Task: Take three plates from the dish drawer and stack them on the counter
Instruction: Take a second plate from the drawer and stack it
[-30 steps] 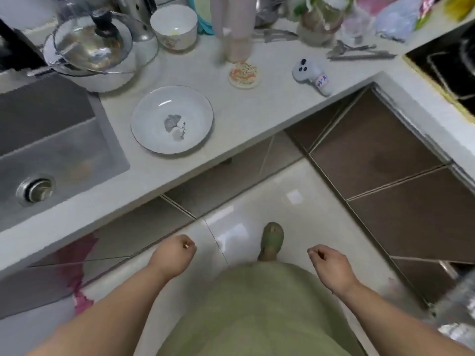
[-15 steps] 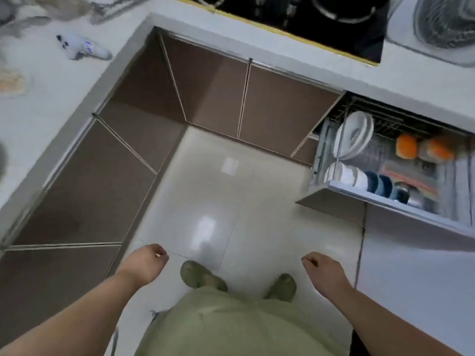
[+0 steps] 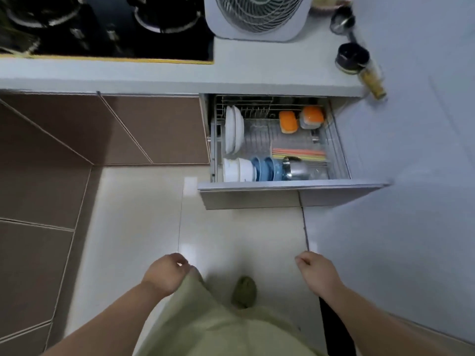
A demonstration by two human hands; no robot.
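The plates (image 3: 233, 133) I want stand on edge in the wire rack at the left end of the open dish drawer (image 3: 288, 187), packed tight against one another, and that is where I expect trouble: if I pinch only the outer rim, the one behind it could tip out with it, or a rim could catch on the rack's wires and slip from my fingers. The white bowls (image 3: 236, 169) and blue bowls (image 3: 267, 168) sit just in front of the plates (close enough that a careless wrist might knock them), and the drawer front juts toward my legs, so stepping in too quickly could bump it and rattle everything inside. Carrying three at once also risks them sliding apart before they reach the counter (image 3: 257, 73), whose bare strip beside the fan (image 3: 257, 16) looks narrow. My left hand (image 3: 167, 274) hangs by my hip, fingers loosely curled, empty, brushing my clothing. My right hand (image 3: 317, 272) is likewise loosely curled and empty, touching nothing, well short of the drawer.
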